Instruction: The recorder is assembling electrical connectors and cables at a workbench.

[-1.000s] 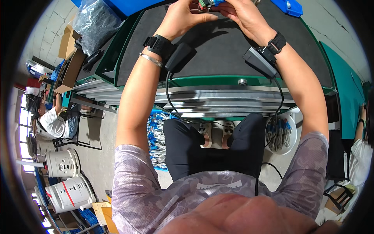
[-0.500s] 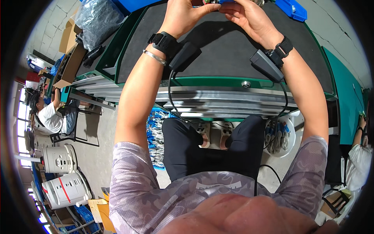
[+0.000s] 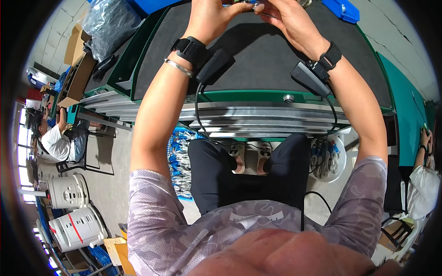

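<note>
Both of my hands reach to the upper edge of the head view, and their upper parts are cut off. My left hand [image 3: 212, 19] is closed, its thumb stretched toward the right hand. Opposite it, my right hand [image 3: 291, 22] has its fingers curled in a pinch. Between the fingertips shows a bit of a small blue and silvery piece [image 3: 252, 2], too small and too cut off to name. Beneath the hands lies the dark mat [image 3: 258, 60] of the green-edged workbench, with their shadow on it.
A blue bin [image 3: 341, 10] stands at the bench's far right. Left are a grey plastic bag [image 3: 110, 27] and an open cardboard box [image 3: 76, 85]. Under the bench are a blue crate of cables [image 3: 179, 165] and a white bucket of cables [image 3: 329, 158]. Co-workers sit on both sides.
My hands have shifted slightly up, with the fingertips now closer together. A silvery bit shows between them. The whole view has shifted a little.
</note>
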### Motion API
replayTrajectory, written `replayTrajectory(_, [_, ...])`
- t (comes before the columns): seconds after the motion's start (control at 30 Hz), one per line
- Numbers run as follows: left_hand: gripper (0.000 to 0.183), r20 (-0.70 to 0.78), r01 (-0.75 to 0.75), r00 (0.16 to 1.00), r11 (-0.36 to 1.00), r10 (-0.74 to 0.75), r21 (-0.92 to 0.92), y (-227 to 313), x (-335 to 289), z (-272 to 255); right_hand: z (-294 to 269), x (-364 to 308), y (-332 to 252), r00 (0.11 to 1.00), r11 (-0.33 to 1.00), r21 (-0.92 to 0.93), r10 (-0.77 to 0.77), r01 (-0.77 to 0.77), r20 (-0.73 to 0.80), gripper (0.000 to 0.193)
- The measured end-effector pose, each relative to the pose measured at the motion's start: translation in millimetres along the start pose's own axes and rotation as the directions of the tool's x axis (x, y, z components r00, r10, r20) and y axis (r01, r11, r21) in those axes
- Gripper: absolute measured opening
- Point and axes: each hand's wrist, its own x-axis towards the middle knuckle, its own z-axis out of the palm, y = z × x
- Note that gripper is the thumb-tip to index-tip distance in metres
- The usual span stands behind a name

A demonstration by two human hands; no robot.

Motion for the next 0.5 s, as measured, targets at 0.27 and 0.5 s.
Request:
replayTrajectory(0.27, [0.024, -0.045, 0.235, 0.964, 0.921, -0.261, -0.309, -11, 6, -3, -10, 5, -9, 1.0, 0.96, -0.279, 0.008, -0.007, 0.003, 0.038])
replayTrajectory(0.5, [0.034, -0.064, 0.558, 0.788, 0.754, -0.612, -0.346, -63, 10, -19, -41, 21, -8, 0.938, 0.815, -0.547, -0.317, 0.193, -0.142, 0.019])
